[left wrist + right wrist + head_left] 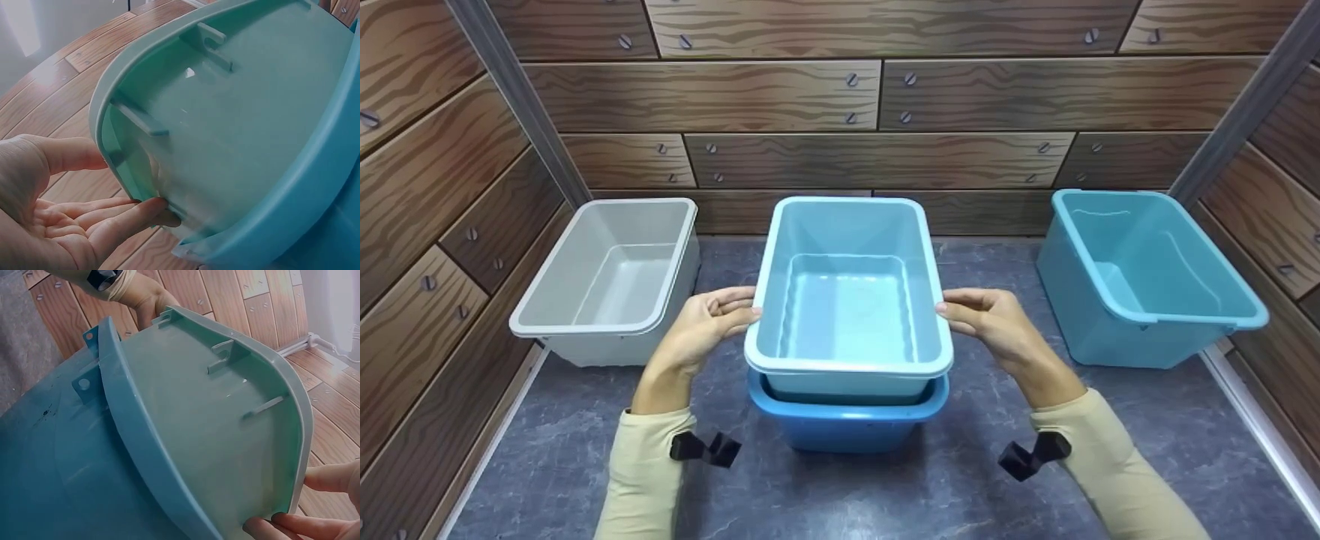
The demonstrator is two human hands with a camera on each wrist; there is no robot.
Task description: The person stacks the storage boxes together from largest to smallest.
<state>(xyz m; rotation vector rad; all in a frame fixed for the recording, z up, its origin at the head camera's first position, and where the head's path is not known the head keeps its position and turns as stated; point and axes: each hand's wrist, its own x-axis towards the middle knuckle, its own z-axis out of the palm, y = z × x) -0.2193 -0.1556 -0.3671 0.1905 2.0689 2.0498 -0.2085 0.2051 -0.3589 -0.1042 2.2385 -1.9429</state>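
Head view: left hand (699, 335) and right hand (997, 330) pinch opposite rims of pale-blue bin (847, 315), partly inside darker-blue bin (847, 433).

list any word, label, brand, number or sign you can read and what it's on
No readable text on the light blue bin, blue bin below it, grey bin, teal bin or wood-patterned walls.
A dark mark on the blue bin's side is too blurred to make out.
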